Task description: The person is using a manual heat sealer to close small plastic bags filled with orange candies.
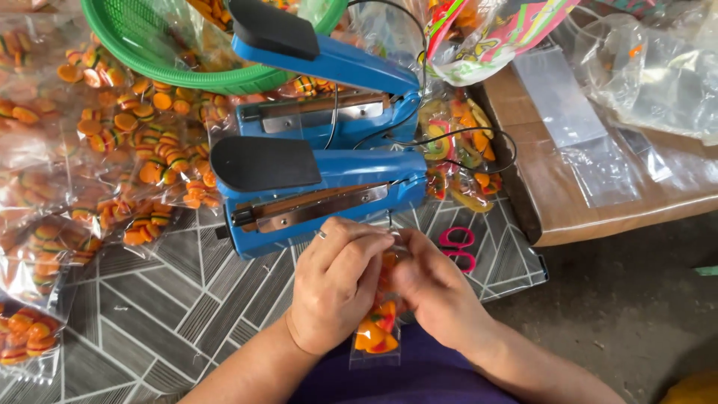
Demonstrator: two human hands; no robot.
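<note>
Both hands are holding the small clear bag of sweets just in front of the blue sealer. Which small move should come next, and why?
Probably lift the small bag's open top onto the bar of the nearer blue sealer. The left hand and right hand pinch the bag near its top, the sweets sit low in it, and the sealer's arm stands raised directly ahead. Whether the top is already sealed cannot be seen.
</note>
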